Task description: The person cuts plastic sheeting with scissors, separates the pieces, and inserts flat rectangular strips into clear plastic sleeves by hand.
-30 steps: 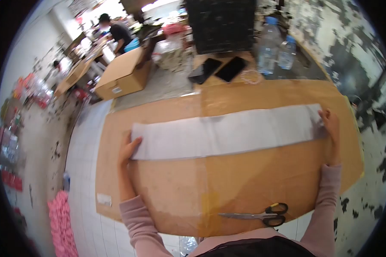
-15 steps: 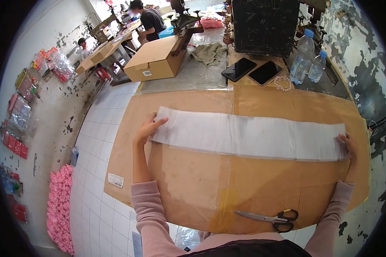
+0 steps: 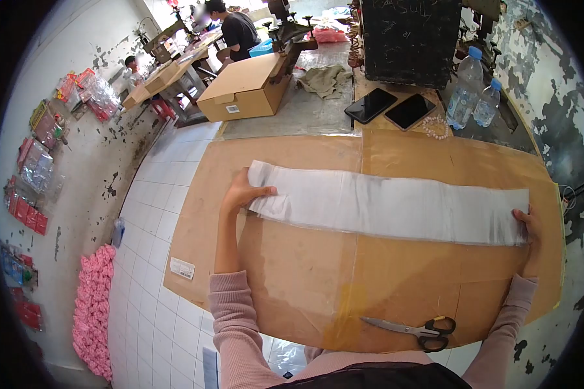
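Two ends of a long white sheet [image 3: 396,204] are pinched by left fingers [image 3: 264,191] and right fingers [image 3: 520,214] over brown cardboard [image 3: 298,279], maybe to keep it straight, with scissors [image 3: 410,329] lying nearby

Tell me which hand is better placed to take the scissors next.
Likely the right hand: the scissors lie nearer it, handles toward its side. It would first have to release the white strip.

A strip [image 3: 396,204] is stretching over a cardboard sheet [image 3: 292,272]; before the strip, scissors [image 3: 409,329] are lying. Behind the sheet, two phones [image 3: 371,106] are resting left of two bottles [image 3: 466,97], a bracelet [image 3: 438,137] is lying between, and a box [image 3: 243,87] is sitting farther left on the tabletop [image 3: 272,123].
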Demonstrator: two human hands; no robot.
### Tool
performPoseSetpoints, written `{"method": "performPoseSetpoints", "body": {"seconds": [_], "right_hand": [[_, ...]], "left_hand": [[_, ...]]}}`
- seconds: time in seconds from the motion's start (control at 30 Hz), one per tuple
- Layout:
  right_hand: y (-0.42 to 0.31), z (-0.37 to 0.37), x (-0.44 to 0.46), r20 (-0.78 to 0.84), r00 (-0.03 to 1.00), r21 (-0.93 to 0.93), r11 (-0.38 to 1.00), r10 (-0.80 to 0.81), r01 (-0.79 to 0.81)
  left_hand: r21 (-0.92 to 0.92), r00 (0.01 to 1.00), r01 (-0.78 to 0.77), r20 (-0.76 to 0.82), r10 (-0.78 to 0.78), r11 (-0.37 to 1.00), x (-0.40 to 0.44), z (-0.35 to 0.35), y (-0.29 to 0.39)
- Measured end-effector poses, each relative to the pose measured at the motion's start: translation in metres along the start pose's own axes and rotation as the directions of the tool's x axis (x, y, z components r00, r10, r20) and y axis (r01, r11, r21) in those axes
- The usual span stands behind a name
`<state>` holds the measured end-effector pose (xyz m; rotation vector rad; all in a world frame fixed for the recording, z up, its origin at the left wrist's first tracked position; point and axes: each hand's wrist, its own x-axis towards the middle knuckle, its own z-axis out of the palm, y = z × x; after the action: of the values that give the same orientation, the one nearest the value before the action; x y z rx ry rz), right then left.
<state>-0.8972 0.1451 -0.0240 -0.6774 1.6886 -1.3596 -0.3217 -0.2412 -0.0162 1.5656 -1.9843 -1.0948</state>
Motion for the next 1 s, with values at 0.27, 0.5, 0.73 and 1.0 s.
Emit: {"method": "performPoseSetpoints", "body": {"seconds": [0.27, 0.5, 0.73, 1.0], "right_hand": [[0.01, -0.031, 0.012, -0.277, 0.927, -0.186, 0.961, -0.253, 0.207], [0.007, -0.017, 0.012, -0.333, 0.756, -0.04, 0.81, -0.563, 0.585], [0.021, -0.027, 0.01, -0.113, 0.839, 0.111, 0.832, -0.533, 0.544], [0.057, -0.067, 0.029, -0.164, 0.877, 0.084, 0.88, -0.451, 0.468]], "left_hand": [[-0.112, 0.99, -0.136, -0.044, 0.132, 0.984, -0.007, 0.0, 0.01], [-0.119, 0.847, -0.409, -0.419, 0.328, 0.905, -0.013, -0.002, 0.031], [-0.411, 0.9, -0.423, -0.296, 0.321, 0.807, 0.002, 0.01, -0.031], [-0.563, 0.926, -0.374, -0.184, 0.329, 0.737, -0.009, 0.008, -0.033]]}}
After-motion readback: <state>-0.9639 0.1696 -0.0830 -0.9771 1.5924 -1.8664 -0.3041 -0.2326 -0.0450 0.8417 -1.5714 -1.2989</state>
